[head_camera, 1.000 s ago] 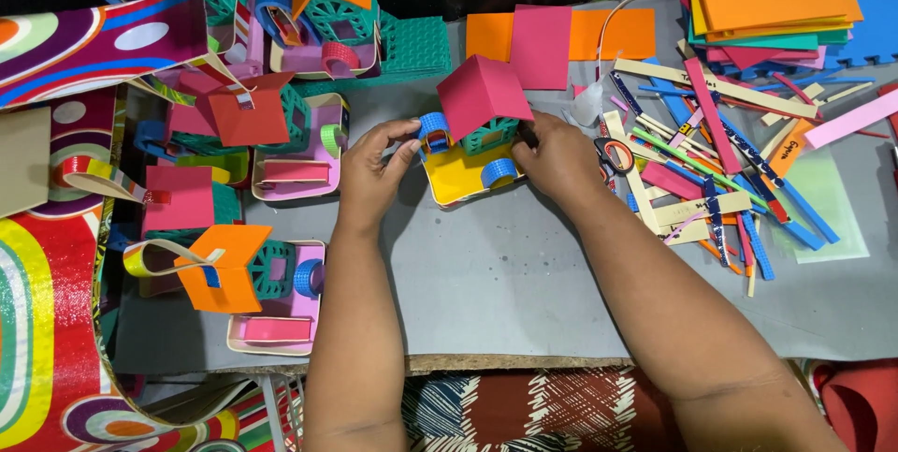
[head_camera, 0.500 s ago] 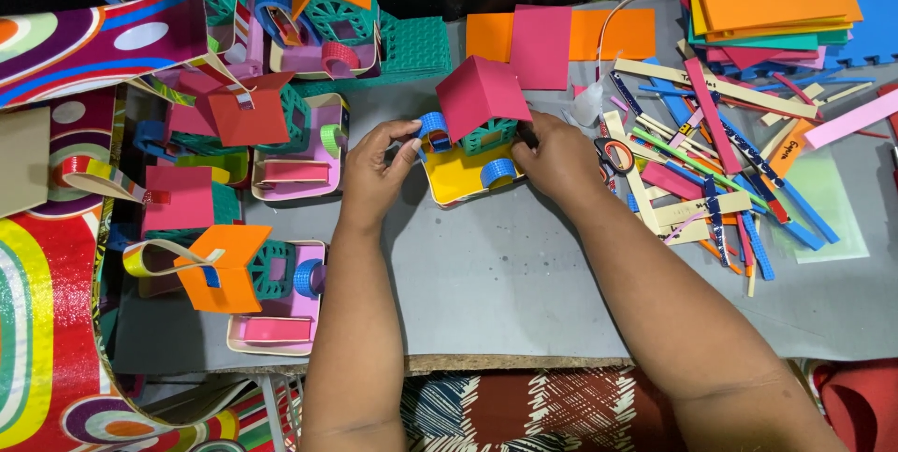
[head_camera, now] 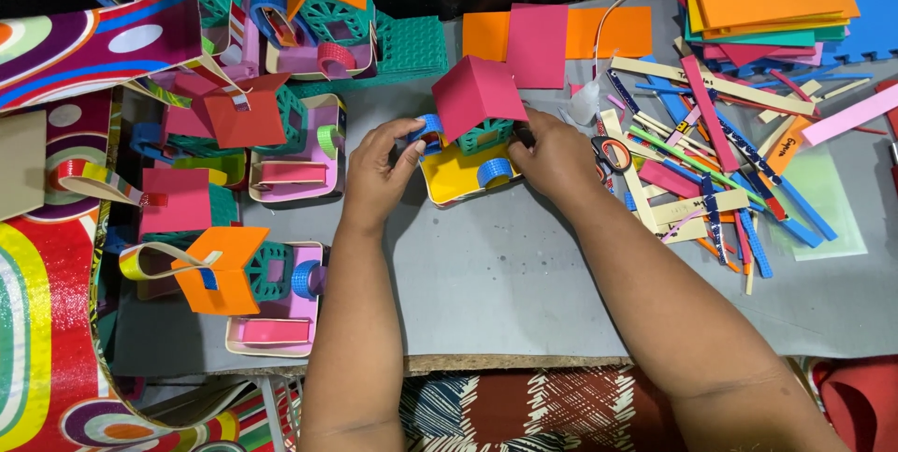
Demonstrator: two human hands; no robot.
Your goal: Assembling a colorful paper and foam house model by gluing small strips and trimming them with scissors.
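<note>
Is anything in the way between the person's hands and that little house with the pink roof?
Nothing visible: the left hand and right hand already touch the little house from either side on the grey table.

Bright, even overhead light, sharp focus

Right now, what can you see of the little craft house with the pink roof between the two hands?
The small house looks made of foam sheet: a folded pink roof, green lattice walls, a yellow tray-like base, and blue ribbed rings at its left and front. It sits upright on the grey table, turned slightly askew. The left hand touches the left ring; the right hand presses its right side.
</note>
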